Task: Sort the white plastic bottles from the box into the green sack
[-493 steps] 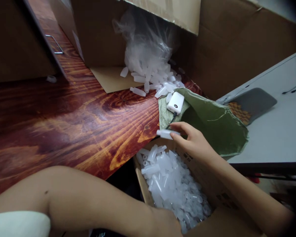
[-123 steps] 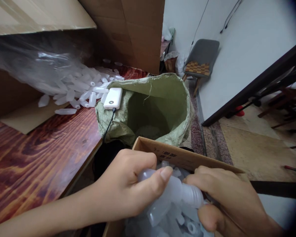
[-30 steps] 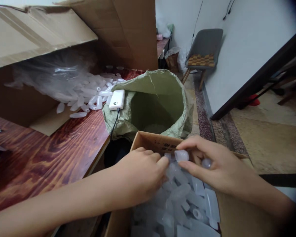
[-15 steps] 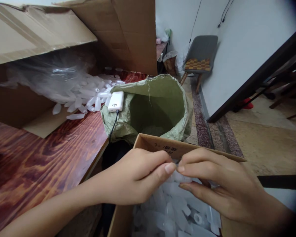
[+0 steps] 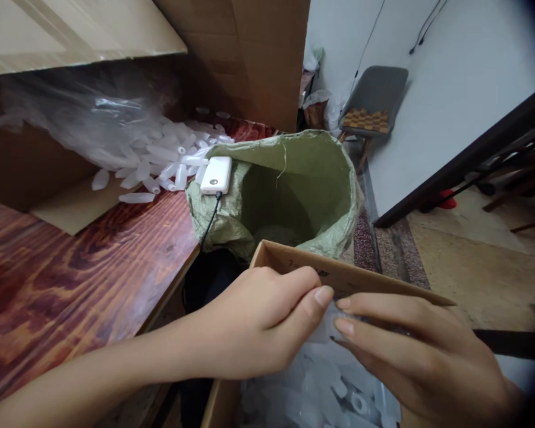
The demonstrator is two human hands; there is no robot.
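My left hand and my right hand meet over an open cardboard box full of small translucent plastic bottles. Both hands pinch one translucent bottle between thumbs and fingers, just above the pile; most of it is hidden by my fingers. Beyond the box stands an open green woven sack, with a few pale pieces dimly seen at its bottom.
A white power bank with a black cable lies on the sack's left rim. A large cardboard box on the red-brown wooden table spills more bottles from a clear bag. A grey chair stands by the wall.
My hands have dropped slightly and closed tighter together on the bottle. The view has shifted a little to the left and down.
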